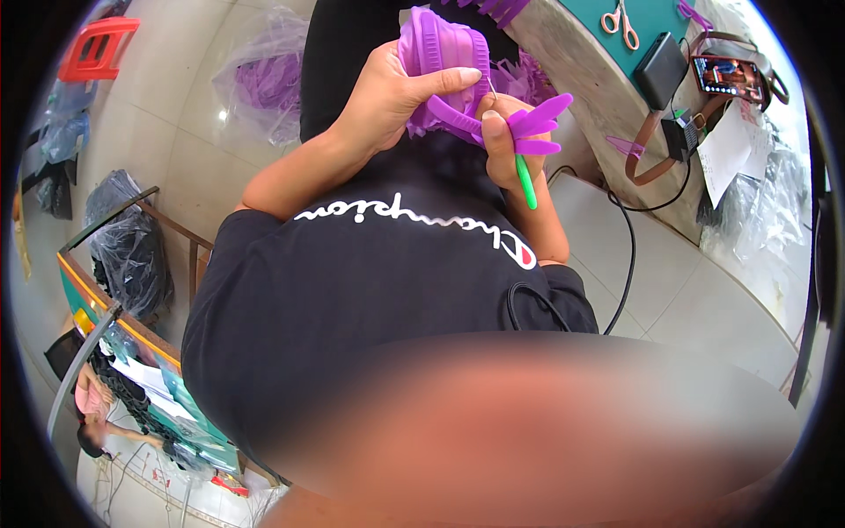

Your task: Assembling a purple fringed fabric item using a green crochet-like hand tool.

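My left hand (387, 97) is closed round a purple soft rubbery piece (429, 44) with ribbed bands, its thumb pressed flat along the near edge. Close beside it, my right hand (506, 145) grips a green-handled pick (526, 183). The pick's thin metal tip points up at the rim of the purple piece, near my left thumb. A purple strip (453, 119) runs from the piece into my right hand, and finger-like purple flaps (541, 126) stick out past that hand. The right fingertips are partly hidden behind the flaps.
At the upper right, a worktop holds scissors (620, 25), a black power bank (660, 70), a phone (729, 77) and clear plastic. A black cable (632, 255) hangs nearby. Bagged purple pieces (268, 84) and a red stool (99, 48) stand left. Another person (92, 400) sits lower left.
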`<state>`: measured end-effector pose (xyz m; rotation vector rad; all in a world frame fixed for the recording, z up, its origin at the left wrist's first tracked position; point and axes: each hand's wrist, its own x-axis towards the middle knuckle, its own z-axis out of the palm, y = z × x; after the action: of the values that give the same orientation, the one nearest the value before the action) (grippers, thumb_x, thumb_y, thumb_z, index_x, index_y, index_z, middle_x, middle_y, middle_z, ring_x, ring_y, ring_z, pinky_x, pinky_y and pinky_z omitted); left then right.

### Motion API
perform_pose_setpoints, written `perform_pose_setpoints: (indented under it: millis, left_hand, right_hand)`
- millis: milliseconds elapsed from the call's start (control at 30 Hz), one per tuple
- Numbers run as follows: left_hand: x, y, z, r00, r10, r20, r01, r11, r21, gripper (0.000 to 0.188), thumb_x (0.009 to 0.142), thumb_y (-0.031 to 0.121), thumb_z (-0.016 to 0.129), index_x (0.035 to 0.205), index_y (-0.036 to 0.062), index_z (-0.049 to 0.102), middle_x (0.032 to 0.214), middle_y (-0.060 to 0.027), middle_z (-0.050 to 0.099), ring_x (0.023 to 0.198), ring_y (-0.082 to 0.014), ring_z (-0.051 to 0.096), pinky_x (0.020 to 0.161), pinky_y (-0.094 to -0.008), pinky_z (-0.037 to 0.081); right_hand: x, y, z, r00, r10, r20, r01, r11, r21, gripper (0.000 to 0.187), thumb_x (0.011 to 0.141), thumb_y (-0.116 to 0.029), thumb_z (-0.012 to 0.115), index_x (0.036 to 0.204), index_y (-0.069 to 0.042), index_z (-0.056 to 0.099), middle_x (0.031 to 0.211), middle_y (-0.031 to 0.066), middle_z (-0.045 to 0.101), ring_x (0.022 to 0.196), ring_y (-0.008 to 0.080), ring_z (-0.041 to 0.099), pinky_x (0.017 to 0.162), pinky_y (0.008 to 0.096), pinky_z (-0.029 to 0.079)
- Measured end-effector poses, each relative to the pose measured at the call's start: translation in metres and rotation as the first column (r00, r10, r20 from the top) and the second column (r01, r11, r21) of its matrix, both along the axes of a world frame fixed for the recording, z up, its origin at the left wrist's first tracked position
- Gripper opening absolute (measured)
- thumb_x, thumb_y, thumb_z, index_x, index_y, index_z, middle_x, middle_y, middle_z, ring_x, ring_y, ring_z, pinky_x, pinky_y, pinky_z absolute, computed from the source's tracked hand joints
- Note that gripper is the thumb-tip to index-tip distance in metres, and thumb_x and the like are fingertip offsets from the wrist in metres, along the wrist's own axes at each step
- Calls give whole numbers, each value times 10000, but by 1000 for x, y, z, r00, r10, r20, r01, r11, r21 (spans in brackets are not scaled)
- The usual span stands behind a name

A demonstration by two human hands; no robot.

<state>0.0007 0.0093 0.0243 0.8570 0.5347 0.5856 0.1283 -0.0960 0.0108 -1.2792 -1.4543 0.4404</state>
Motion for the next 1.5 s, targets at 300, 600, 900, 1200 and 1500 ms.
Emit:
perform_pose_setpoints:
  millis: [300, 600, 900, 1200, 1500]
  left_hand:
    - [0, -1, -4, 1000, 3, -18, -2, 1000, 22, 206, 753, 47, 727, 926, 10, 621, 809, -34, 637, 716, -95, 613, 668, -232, 502]
    - [0, 1, -2, 999, -51, -18, 50, 998, -42, 221, 762, 60, 724, 947, 16, 610, 827, -31, 630, 725, -104, 614, 679, -236, 504]
    - [2, 0, -4, 1000, -11, -9, 11, 999, -37, 211, 767, 40, 714, 949, 10, 612, 847, -43, 641, 737, -110, 627, 691, -247, 514]
    - [-1, 0, 2, 1000, -27, 8, 27, 998, -56, 226, 771, 34, 709, 968, -2, 604, 867, -59, 642, 750, -115, 633, 675, -255, 538]
    - [2, -4, 1, 999, 45, 18, -47, 995, 88, 242, 772, 39, 709, 982, -5, 596, 848, -56, 648, 723, -109, 628, 659, -239, 523]
  right_hand:
    - [0, -5, 2, 941, 11, -338, -57, 990, -125, 446, 906, -296, 472, 562, -57, 317, 526, 22, 366, 468, 114, 335, 444, 276, 261]
    - [-4, -3, -1, 906, 24, -423, -42, 999, -33, 473, 908, -332, 487, 556, -59, 328, 529, 16, 372, 474, 112, 318, 450, 280, 242]
    - [-10, 7, 1, 981, -177, 84, 160, 971, 176, 306, 893, -145, 475, 638, 25, 459, 546, 69, 441, 481, 189, 418, 471, 323, 336]
    - [4, -2, -15, 970, -239, -40, 241, 970, 43, 266, 859, -163, 585, 658, -22, 482, 598, 84, 479, 500, 207, 463, 476, 300, 358]
    - [1, 6, 6, 860, -346, -375, 247, 925, -288, 232, 893, -207, 610, 842, 18, 632, 661, 9, 544, 576, 79, 477, 518, 212, 365]
